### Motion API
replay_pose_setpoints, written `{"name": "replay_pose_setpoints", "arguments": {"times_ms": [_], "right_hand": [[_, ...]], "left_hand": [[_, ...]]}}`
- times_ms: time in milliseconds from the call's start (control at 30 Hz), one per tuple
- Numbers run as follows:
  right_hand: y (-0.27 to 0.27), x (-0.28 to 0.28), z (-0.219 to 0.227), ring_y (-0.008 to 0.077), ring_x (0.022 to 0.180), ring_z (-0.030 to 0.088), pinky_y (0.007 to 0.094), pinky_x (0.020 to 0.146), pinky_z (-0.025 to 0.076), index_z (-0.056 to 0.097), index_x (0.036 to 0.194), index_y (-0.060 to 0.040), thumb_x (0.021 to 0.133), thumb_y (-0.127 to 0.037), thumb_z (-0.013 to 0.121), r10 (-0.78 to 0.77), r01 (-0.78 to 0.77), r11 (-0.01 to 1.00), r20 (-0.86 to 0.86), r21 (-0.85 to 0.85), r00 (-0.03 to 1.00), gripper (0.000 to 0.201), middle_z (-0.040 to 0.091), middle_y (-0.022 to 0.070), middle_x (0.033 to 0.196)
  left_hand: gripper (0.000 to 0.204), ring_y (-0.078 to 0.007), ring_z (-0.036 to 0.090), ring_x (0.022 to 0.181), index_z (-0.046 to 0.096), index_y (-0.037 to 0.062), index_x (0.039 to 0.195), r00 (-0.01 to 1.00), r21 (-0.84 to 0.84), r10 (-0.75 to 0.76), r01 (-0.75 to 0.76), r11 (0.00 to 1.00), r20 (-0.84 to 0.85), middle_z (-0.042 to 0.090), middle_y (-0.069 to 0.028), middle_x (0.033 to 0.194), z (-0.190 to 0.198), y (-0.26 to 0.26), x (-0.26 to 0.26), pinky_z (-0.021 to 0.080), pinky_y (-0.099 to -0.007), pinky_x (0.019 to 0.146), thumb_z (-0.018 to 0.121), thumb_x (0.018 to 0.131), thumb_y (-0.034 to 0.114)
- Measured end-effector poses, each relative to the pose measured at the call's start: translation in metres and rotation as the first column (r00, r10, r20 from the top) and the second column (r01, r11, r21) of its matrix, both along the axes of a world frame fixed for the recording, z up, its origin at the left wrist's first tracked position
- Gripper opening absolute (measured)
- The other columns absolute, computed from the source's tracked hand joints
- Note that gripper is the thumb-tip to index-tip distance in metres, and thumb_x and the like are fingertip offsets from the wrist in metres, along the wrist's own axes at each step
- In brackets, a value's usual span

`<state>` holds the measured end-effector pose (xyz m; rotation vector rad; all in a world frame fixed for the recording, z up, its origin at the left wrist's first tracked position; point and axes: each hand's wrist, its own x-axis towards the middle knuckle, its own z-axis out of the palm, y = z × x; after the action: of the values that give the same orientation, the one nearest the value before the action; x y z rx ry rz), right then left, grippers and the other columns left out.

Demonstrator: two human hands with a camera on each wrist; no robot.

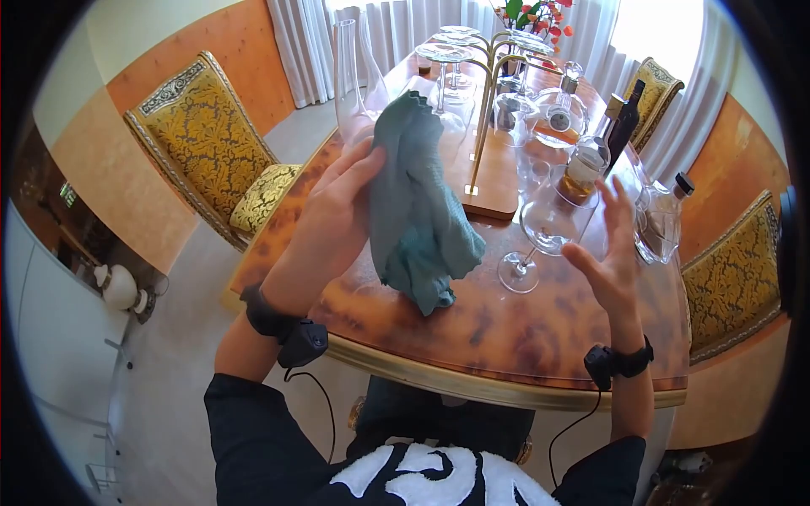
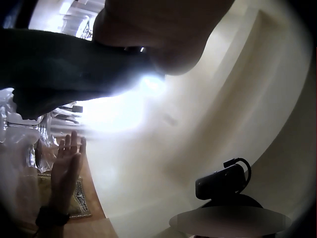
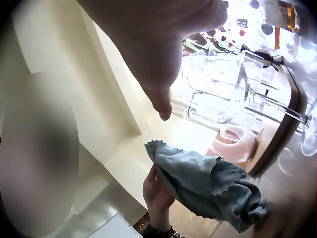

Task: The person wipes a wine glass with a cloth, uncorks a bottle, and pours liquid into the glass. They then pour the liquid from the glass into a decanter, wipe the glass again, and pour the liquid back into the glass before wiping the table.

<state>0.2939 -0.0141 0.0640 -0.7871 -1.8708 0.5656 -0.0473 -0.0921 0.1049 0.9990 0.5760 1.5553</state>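
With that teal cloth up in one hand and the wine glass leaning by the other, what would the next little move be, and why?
Probably the open right hand closes on the bowl of the clear stemmed wine glass. The glass stands tilted on the marbled wooden table, its foot at the table and its bowl at that hand's fingertips, while the left hand holds the teal cloth raised beside it, not yet touching the glass.

crumpled teal cloth (image 1: 415, 202) hangs upright beside a tilted, empty wine glass (image 1: 544, 232).
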Motion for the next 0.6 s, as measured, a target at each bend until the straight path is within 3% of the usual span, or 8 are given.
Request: {"name": "replay_pose_setpoints", "arguments": {"times_ms": [67,100,167,233,267,333,467,600], "right_hand": [[-0.018,0.0,0.012,0.0317,0.139,0.044,0.0457,0.118,0.03,0.03,0.154,-0.0008,0.076,-0.041,0.088,-0.282,0.255,0.894,0.022,0.368,0.959,0.105,0.047,0.0211,0.147],[-0.032,-0.002,0.014,0.0305,0.129,0.053,0.0428,0.108,0.043,0.034,0.151,0.0009,0.08,-0.037,0.086,-0.278,0.249,0.844,-0.01,0.476,0.961,0.096,0.048,0.0188,0.146],[-0.057,-0.017,0.002,0.0232,0.108,0.064,0.034,0.084,0.055,0.035,0.149,0.0024,0.081,-0.031,0.086,0.086,-0.103,0.924,0.065,0.368,0.994,0.092,0.051,0.0159,0.143],[-0.084,-0.053,0.005,0.0128,0.089,0.065,0.0261,0.065,0.053,0.041,0.145,0.0005,0.084,-0.023,0.083,0.238,-0.24,0.964,-0.037,-0.118,0.971,0.077,0.056,0.0155,0.135],[-0.084,-0.061,0.0,0.0128,0.089,0.065,0.0261,0.065,0.053,0.041,0.145,0.0005,0.084,-0.023,0.083,0.213,-0.217,0.969,-0.046,-0.12,0.976,0.077,0.056,0.0155,0.135],[-0.071,-0.072,-0.012,0.0067,0.081,0.06,0.0245,0.062,0.051,0.054,0.134,-0.0006,0.088,-0.016,0.078,0.439,-0.495,0.708,-0.235,-0.504,0.867,0.053,0.065,0.0122,0.12],[-0.057,-0.07,-0.003,0.0046,0.078,0.06,0.0239,0.062,0.051,0.064,0.121,-0.0013,0.092,-0.009,0.073,0.459,-0.456,0.757,-0.115,-0.468,0.881,0.031,0.069,0.0044,0.099],[-0.045,-0.077,0.057,0.0022,0.069,0.053,0.022,0.056,0.042,0.067,0.112,-0.0035,0.094,-0.01,0.068,0.374,-0.484,0.769,-0.32,-0.417,0.87,0.019,0.065,-0.0031,0.083]], "left_hand": [[0.042,-0.021,0.058,0.123,0.046,0.0017,0.144,0.998,0.018,-0.014,0.015,1.0,-0.066,0.059,-0.0102,0.133,0.004,-0.006,0.002,0.044,-0.0372,0.108,0.044,0.107,0.023],[0.047,-0.0243,0.056,0.128,0.042,0.003,0.148,0.991,0.036,-0.024,0.029,0.999,-0.129,0.057,-0.0126,0.14,0.007,-0.01,0.003,0.042,-0.0408,0.111,0.041,0.108,0.027],[0.048,-0.0253,0.055,0.13,0.041,0.0027,0.148,0.991,0.064,-0.08,0.087,0.994,-0.103,0.056,-0.0137,0.141,0.011,-0.02,0.007,0.041,-0.0416,0.113,0.041,0.107,0.026],[0.049,-0.0262,0.054,0.131,0.041,0.0024,0.149,0.983,0.087,-0.165,0.172,0.981,-0.084,0.054,-0.0148,0.143,0.016,-0.026,0.011,0.039,-0.0424,0.114,0.041,0.106,0.026],[0.049,-0.0246,0.054,0.13,0.04,0.001,0.149,0.975,0.128,-0.217,0.221,0.967,-0.045,0.054,-0.0142,0.143,0.018,-0.029,0.012,0.04,-0.0408,0.112,0.042,0.105,0.023],[0.05,-0.023,0.054,0.129,0.039,-0.0003,0.149,0.961,0.176,-0.276,0.273,0.946,-0.01,0.053,-0.0137,0.142,0.019,-0.029,0.015,0.04,-0.0391,0.111,0.043,0.104,0.02],[0.044,-0.0208,0.058,0.123,0.046,0.0006,0.143,0.997,0.076,-0.01,0.017,0.997,-0.082,0.059,-0.0122,0.134,0.013,-0.028,-0.001,0.043,-0.0372,0.108,0.042,0.104,0.021],[0.039,-0.0181,0.063,0.113,0.052,0.0015,0.136,0.991,0.015,0.115,-0.115,0.993,-0.074,0.066,-0.008,0.121,0.021,-0.022,-0.012,0.046,-0.0345,0.104,0.046,0.105,0.023]]}}
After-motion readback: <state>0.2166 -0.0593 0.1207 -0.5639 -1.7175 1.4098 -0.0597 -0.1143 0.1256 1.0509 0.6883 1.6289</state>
